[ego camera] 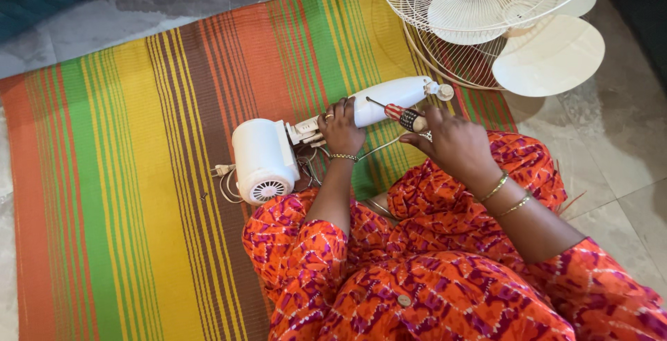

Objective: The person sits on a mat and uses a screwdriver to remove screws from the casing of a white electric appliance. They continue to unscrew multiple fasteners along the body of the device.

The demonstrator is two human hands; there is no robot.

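Fan motor housing is looking bulky, rigid and probably heavy, so I'm steadying its neck with my left hand, fingers clenched around it. My right hand is gripping the screwdriver.

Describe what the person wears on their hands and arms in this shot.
Both arms are bare from the elbow down. The left hand has a gold ring on one finger and a thin gold beaded bracelet at the wrist. The right hand has two slim gold bangles on the wrist. Orange sleeves with a purple and white pattern cover the upper arms.
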